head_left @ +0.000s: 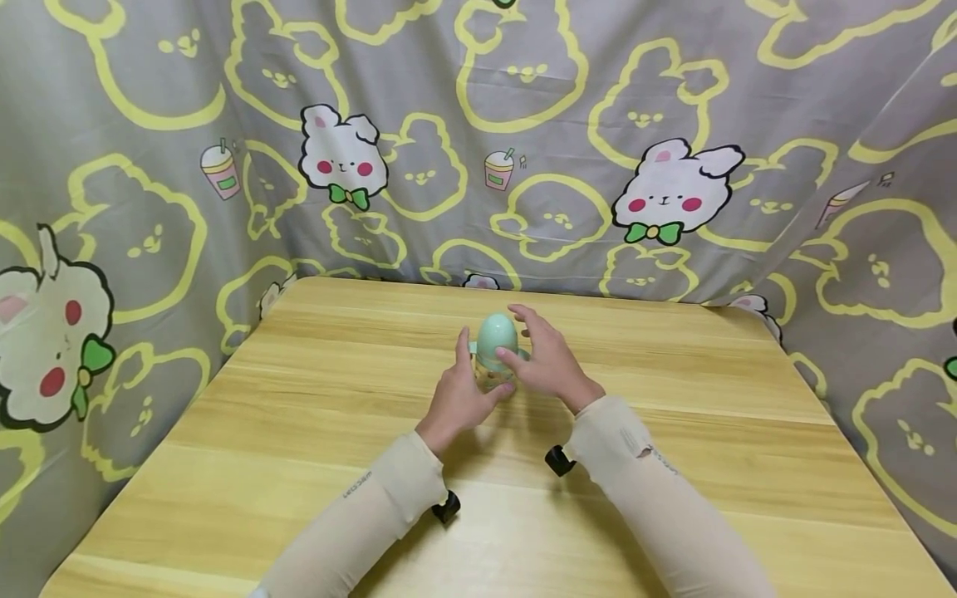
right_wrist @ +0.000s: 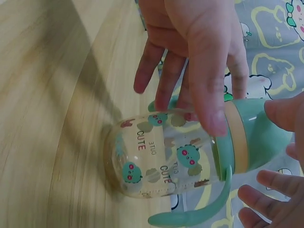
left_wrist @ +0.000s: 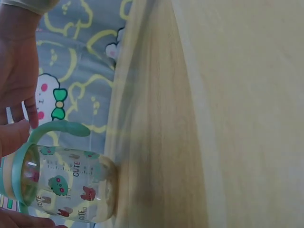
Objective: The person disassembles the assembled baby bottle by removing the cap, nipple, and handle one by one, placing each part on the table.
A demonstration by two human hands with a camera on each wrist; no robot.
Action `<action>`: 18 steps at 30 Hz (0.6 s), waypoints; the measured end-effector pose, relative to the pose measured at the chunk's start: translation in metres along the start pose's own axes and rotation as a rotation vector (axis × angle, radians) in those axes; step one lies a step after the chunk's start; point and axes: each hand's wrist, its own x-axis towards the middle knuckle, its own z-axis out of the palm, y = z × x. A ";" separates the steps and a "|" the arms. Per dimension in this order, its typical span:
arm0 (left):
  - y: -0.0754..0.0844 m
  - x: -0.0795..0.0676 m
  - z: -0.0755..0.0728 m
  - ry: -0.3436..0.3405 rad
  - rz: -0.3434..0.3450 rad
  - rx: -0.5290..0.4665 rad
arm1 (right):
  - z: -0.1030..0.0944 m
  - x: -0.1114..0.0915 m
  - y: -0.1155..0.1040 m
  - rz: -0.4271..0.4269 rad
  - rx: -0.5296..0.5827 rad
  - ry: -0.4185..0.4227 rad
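A clear baby bottle [right_wrist: 159, 164] printed with cartoon figures and "CUTE" stands upright on the table. It has a domed mint-green cap [head_left: 497, 330] and green side handles, one handle [left_wrist: 59, 127] showing well in the left wrist view. My left hand [head_left: 458, 400] is at the bottle's left side, fingers extended, thumb across the front near the collar. Around the upper right of the cap, my right hand [head_left: 552, 362] has its fingers spread and its thumb in front of the cap. Whether either hand presses on the bottle, I cannot tell.
The bottle stands toward the back half of a wood-grain table [head_left: 299, 374]. Grey curtains [head_left: 419, 75] with yellow outlines and white cartoon faces hang behind the table and on both sides. Each sleeve cuff has a black device [head_left: 559, 459] at the wrist.
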 end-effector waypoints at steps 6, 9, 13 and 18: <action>0.000 0.005 0.006 0.014 0.024 -0.020 | 0.002 0.004 -0.003 0.007 0.033 -0.005; -0.001 0.006 0.009 0.041 0.022 -0.017 | 0.006 0.006 -0.004 0.008 0.050 -0.014; -0.001 0.006 0.012 0.069 -0.004 -0.024 | 0.012 0.008 -0.006 0.001 0.044 -0.020; -0.003 0.009 0.016 0.071 -0.026 -0.032 | 0.015 0.008 -0.007 0.013 0.030 -0.002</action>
